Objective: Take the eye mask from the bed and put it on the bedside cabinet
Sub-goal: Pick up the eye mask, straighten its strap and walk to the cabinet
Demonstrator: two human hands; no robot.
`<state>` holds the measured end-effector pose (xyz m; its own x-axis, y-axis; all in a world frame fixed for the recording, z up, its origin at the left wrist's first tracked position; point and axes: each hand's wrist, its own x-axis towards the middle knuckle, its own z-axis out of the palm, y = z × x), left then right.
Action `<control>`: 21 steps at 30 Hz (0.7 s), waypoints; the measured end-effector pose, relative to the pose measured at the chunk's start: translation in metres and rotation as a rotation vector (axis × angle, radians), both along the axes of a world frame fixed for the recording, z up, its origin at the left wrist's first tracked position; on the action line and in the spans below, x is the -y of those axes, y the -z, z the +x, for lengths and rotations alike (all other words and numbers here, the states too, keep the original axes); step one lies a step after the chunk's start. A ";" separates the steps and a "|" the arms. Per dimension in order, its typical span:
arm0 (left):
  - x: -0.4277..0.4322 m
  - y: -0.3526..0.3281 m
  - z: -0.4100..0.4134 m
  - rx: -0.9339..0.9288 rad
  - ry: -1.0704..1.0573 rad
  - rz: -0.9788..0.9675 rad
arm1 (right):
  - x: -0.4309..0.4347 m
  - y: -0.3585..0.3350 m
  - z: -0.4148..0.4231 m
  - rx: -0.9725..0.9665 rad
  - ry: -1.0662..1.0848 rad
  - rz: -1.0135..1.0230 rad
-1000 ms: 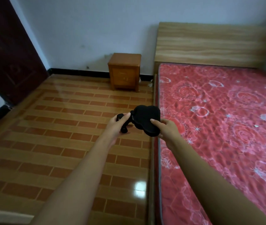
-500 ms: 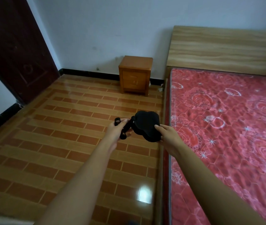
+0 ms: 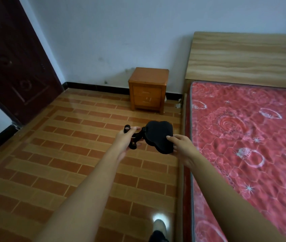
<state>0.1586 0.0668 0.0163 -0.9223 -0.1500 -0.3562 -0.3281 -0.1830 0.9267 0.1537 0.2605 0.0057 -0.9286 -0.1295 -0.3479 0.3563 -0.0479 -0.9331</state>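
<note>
A black padded eye mask hangs in the air over the tiled floor, held between both hands. My right hand pinches its right edge. My left hand grips the mask's black strap, which loops out on both sides of my fingers. The orange wooden bedside cabinet stands against the far wall, beyond the mask, with nothing on its top. The bed with a red patterned mattress fills the right side.
A dark red door stands at the left wall. The wooden headboard rises at the back right. Brown striped floor tiles run from me to the cabinet. My foot shows at the bottom edge.
The view has shifted left and forward along the bed's side; the cabinet now sits closer to the middle. Both hands keep their hold on the mask and strap.
</note>
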 end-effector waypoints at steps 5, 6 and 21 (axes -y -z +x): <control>-0.006 -0.013 -0.088 0.000 -0.055 -0.015 | -0.003 -0.011 -0.095 0.031 -0.032 0.032; -0.005 -0.014 -0.102 0.014 -0.070 -0.021 | -0.003 -0.012 -0.111 0.037 -0.041 0.046; 0.041 0.006 -0.319 0.042 -0.109 0.023 | 0.044 -0.003 -0.320 -0.015 -0.081 0.131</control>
<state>-0.1600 0.0262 0.0104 -0.8850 -0.2400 -0.3989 -0.3437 -0.2410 0.9076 -0.1665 0.2165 0.0090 -0.9222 -0.1588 -0.3526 0.3396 0.1032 -0.9349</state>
